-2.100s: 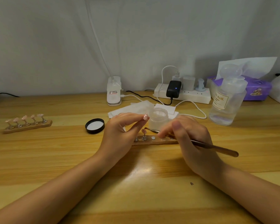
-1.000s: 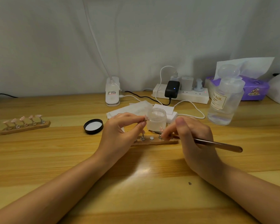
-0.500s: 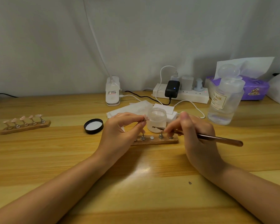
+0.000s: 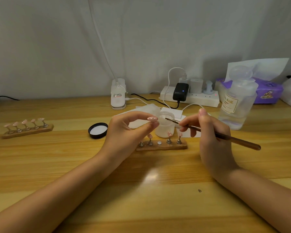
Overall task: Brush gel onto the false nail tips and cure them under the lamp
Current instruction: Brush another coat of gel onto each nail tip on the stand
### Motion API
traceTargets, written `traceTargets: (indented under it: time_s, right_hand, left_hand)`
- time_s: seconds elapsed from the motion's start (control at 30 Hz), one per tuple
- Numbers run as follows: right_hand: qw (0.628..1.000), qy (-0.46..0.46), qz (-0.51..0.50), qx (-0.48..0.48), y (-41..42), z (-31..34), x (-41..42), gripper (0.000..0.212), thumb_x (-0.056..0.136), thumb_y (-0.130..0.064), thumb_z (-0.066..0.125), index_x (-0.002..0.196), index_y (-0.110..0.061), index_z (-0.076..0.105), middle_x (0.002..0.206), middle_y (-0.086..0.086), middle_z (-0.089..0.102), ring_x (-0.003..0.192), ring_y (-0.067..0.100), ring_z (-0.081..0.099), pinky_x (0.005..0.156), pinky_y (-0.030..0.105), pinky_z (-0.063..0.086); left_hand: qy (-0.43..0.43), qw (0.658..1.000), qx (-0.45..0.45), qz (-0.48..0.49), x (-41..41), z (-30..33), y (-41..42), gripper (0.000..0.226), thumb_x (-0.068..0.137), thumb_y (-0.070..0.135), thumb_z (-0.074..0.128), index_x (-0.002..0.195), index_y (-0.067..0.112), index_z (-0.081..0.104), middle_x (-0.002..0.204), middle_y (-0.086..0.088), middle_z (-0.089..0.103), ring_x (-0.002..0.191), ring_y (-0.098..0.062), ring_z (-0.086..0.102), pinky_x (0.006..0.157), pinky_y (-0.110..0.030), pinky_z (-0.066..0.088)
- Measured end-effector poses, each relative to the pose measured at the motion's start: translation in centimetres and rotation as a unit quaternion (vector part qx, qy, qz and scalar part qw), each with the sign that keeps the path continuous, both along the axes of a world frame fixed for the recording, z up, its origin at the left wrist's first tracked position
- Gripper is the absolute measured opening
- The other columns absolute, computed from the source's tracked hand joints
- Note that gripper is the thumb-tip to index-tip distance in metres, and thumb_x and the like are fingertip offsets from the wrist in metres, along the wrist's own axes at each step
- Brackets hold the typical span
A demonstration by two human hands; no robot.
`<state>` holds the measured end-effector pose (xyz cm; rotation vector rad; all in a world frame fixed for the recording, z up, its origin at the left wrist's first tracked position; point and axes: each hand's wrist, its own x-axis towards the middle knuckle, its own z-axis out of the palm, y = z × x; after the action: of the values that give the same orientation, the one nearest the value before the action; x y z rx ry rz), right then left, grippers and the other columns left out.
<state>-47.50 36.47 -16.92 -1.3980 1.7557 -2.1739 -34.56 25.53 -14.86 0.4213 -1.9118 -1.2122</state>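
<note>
I have my left hand pinching one false nail tip above the desk, while my right hand grips the brush, its long axis pointing left, bristles in the gel jar just right of that tip.

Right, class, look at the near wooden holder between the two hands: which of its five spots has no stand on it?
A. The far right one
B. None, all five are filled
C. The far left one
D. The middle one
D: on the near wooden holder the middle spot shows only a bare white disc, with two stands on either side; the left hand pinches a nail tip.
</note>
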Motion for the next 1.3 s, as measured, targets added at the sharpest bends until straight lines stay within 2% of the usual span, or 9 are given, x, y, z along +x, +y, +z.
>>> traceTargets:
  time_s: [0.1,0.17,0.3,0.43,0.53,0.87,0.97,1.13,1.3]
  right_hand:
    - [1.0,-0.027,-0.01,0.0,0.0,0.2,0.0,0.04,0.093,-0.026,0.031,0.072,-0.02,0.064,0.066,-0.006,0.065,0.07,0.003,0.06,0.062,0.014,0.044]
    - [0.999,-0.038,-0.013,0.003,0.0,0.3,0.0,0.04,0.094,-0.026,0.031,0.073,-0.019,0.065,0.065,-0.008,0.064,0.068,0.001,0.059,0.061,0.011,0.042]
    - [0.999,-0.047,-0.019,0.01,-0.1,0.4,-0.2,0.042,0.1,-0.017,0.032,0.073,-0.017,0.065,0.066,-0.007,0.064,0.066,0.001,0.058,0.06,0.01,0.041]
    - [0.998,-0.052,-0.017,0.013,0.0,0.5,-0.1,0.043,0.1,-0.017,0.032,0.072,-0.017,0.065,0.066,-0.005,0.064,0.065,0.003,0.057,0.059,0.011,0.041]
    - [0.998,-0.057,-0.021,0.017,0.0,0.6,0.0,0.044,0.099,-0.015,0.031,0.071,-0.016,0.065,0.066,-0.005,0.064,0.064,0.001,0.057,0.059,0.011,0.041]
    - [0.998,-0.059,-0.019,0.022,0.0,0.6,0.0,0.042,0.098,-0.02,0.032,0.071,-0.019,0.064,0.064,-0.007,0.063,0.064,0.002,0.055,0.06,0.01,0.041]
    - [0.998,-0.054,-0.02,0.025,-0.1,0.5,0.0,0.037,0.097,-0.025,0.037,0.071,-0.022,0.063,0.063,-0.007,0.064,0.064,0.004,0.055,0.06,0.011,0.042]
    - [0.998,-0.052,-0.018,0.025,-0.1,0.5,-0.1,0.039,0.09,-0.033,0.031,0.071,-0.024,0.063,0.069,-0.007,0.066,0.064,0.004,0.054,0.059,0.011,0.042]
    - [0.999,-0.041,-0.016,0.028,0.0,0.3,-0.1,0.038,0.095,-0.03,0.033,0.072,-0.025,0.063,0.071,-0.007,0.066,0.065,0.002,0.055,0.06,0.01,0.042]
  left_hand:
    - [-0.042,0.999,-0.01,-0.002,-0.2,-0.1,0.1,0.01,0.071,0.029,0.07,0.08,0.025,0.07,0.088,0.017,0.069,0.088,0.003,0.061,0.079,-0.011,0.047]
    - [-0.064,0.997,-0.035,0.0,-0.3,-0.3,0.1,0.011,0.068,0.033,0.07,0.077,0.027,0.068,0.082,0.015,0.068,0.09,0.005,0.059,0.086,-0.009,0.042]
    - [-0.084,0.994,-0.071,-0.006,-0.6,-0.6,0.0,0.008,0.069,0.028,0.071,0.076,0.028,0.066,0.081,0.013,0.067,0.087,0.003,0.059,0.076,-0.005,0.043]
    - [-0.096,0.99,-0.102,-0.009,-0.6,-1.1,-0.1,0.018,0.072,0.017,0.075,0.079,0.028,0.063,0.081,0.01,0.066,0.085,0.0,0.058,0.067,-0.01,0.047]
    - [-0.108,0.987,-0.123,-0.002,-0.7,-1.4,-0.2,0.023,0.07,0.017,0.077,0.083,0.026,0.06,0.079,0.011,0.065,0.081,0.002,0.058,0.058,-0.009,0.042]
    - [-0.155,0.981,-0.118,0.021,-0.9,-1.9,-0.3,0.032,0.065,0.027,0.079,0.082,0.035,0.053,0.076,0.014,0.065,0.08,0.002,0.059,0.062,-0.007,0.04]
    - [-0.164,0.978,-0.129,0.023,-0.9,-1.9,-0.3,0.032,0.065,0.028,0.079,0.081,0.035,0.052,0.075,0.014,0.065,0.08,0.001,0.06,0.067,-0.014,0.042]
    - [-0.168,0.976,-0.139,0.022,-0.7,-1.8,0.0,0.031,0.065,0.035,0.077,0.083,0.035,0.052,0.075,0.017,0.064,0.083,-0.001,0.06,0.084,-0.046,0.045]
    - [-0.172,0.976,-0.134,0.021,-0.7,-1.7,0.1,0.033,0.058,0.052,0.066,0.085,0.037,0.053,0.081,0.018,0.063,0.086,0.002,0.059,0.088,-0.051,0.044]
